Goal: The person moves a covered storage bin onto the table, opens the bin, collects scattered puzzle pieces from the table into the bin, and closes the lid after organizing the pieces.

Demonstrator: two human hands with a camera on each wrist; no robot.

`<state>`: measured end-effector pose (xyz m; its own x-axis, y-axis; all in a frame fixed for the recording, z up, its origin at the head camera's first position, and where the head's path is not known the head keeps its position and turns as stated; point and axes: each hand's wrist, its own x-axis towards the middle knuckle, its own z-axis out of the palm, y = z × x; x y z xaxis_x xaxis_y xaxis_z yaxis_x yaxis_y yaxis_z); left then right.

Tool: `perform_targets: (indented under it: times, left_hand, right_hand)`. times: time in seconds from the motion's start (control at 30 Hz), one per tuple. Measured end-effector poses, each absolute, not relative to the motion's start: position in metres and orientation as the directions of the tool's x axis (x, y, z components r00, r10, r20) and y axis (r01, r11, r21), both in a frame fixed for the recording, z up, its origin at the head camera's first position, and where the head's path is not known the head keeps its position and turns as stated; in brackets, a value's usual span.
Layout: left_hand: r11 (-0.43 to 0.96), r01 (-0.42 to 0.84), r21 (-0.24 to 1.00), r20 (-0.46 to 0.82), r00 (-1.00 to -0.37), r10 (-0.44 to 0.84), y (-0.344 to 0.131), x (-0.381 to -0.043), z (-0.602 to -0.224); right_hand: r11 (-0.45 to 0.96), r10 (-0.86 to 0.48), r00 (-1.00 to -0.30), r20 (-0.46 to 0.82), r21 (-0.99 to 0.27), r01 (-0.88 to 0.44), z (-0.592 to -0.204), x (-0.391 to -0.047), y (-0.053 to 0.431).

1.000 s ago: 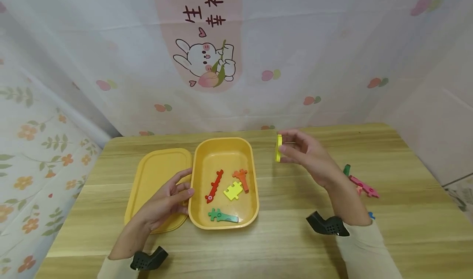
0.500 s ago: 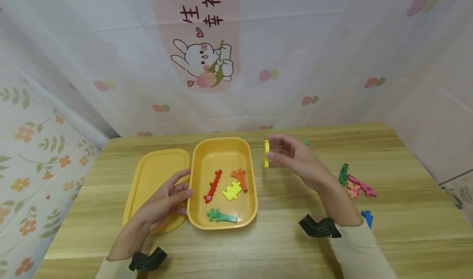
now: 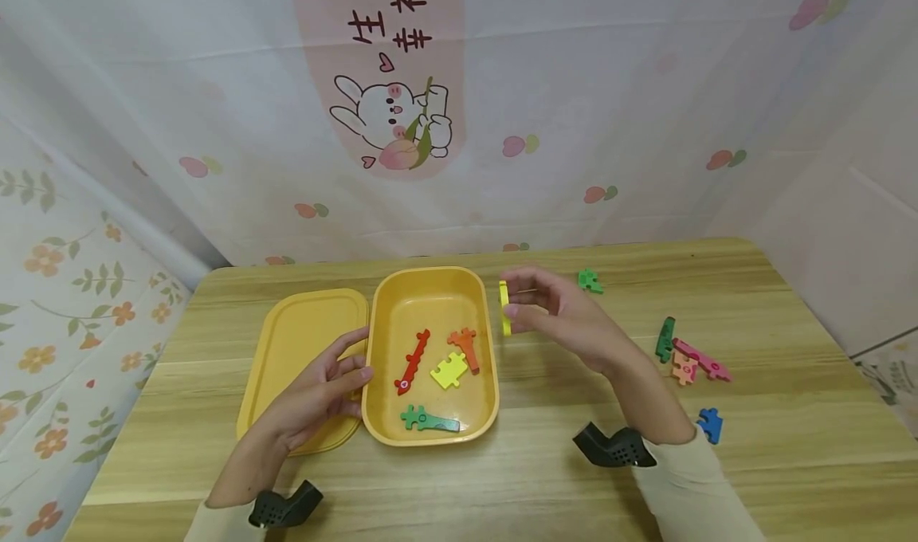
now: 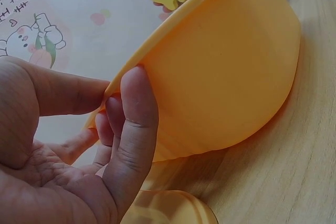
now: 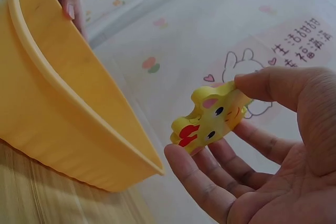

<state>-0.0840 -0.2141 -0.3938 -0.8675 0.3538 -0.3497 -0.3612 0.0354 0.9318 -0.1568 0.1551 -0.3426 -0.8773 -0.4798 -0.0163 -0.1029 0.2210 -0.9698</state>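
Observation:
A yellow puzzle piece with an animal face is pinched between the thumb and fingers of my right hand. It stands on edge in the head view, just beyond the right rim of a yellow plastic box. My left hand grips the box's left side, its thumb at the rim and fingertips against the outer wall in the left wrist view. Inside the box lie a red puzzle piece, an orange one, a yellow one and a green one.
The yellow lid lies left of the box, partly beneath my left hand. Right of my right hand are a light green piece, a dark green piece, a pink piece, a salmon piece and a blue piece.
My right hand has carried the yellow animal-face piece leftward and slightly nearer me, close to the box. The light green piece behind it has come into view. My left hand stays on the box.

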Motion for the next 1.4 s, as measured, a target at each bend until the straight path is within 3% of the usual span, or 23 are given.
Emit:
perform_targets:
  times: [0.4, 0.8, 1.4]
  left_hand:
    - [0.045, -0.353, 0.934, -0.346, -0.868, 0.356, -0.214, -0.083, -0.392]
    - [0.044, -0.354, 0.934, -0.345, -0.869, 0.353, -0.213, -0.083, -0.392]
    - [0.037, -0.35, 0.936, -0.339, -0.868, 0.363, -0.214, -0.083, -0.392]
  right_hand:
    - [0.222, -0.54, -0.842, -0.004, -0.965, -0.138, -0.34, -0.147, 0.139]
    - [0.309, -0.526, -0.85, -0.01, -0.934, -0.18, -0.34, -0.14, 0.128]
    - [0.355, -0.586, -0.806, 0.084, -0.868, -0.348, -0.345, -0.138, 0.122]
